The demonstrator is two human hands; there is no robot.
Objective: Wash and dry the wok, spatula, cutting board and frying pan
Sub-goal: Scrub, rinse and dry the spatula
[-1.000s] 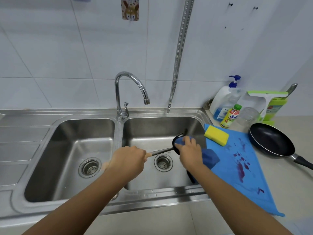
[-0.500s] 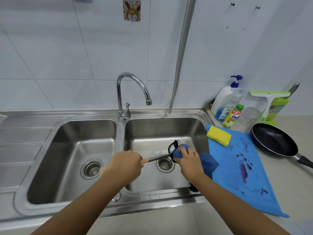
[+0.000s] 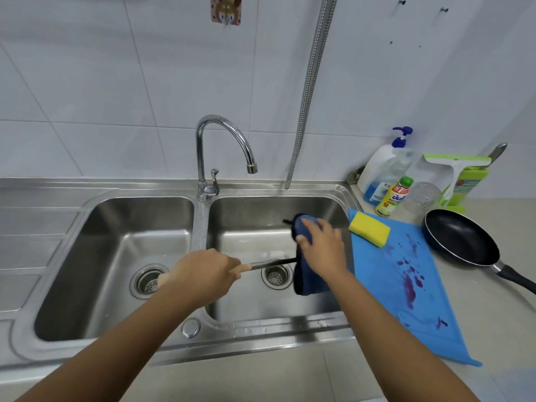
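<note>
Now | left hand [image 3: 203, 274] gripping spatula [image 3: 272, 263] handle | right hand [image 3: 322, 250] clutching blue cloth [image 3: 309, 282] around its head

Kitchen, probably domestic; only one corner in view.
- Stainless double-bowl sink [image 3: 200, 227], ribbed drainer at left, set in pale counter [image 3: 493, 329].
- Gooseneck tap [image 3: 220, 126] behind divider between bowls.
- White tiled wall [image 3: 116, 82] with cartoon-print hook [image 3: 226, 10].
- By wall: pump soap bottle [image 3: 380, 169], small yellow bottle [image 3: 393, 198] with green cap, green-and-white squeegee [image 3: 455, 166].
- Yellow sponge [image 3: 369, 233] on stained blue cutting board [image 3: 406, 300]; black frying pan [image 3: 461, 242] beside board on counter.
</note>
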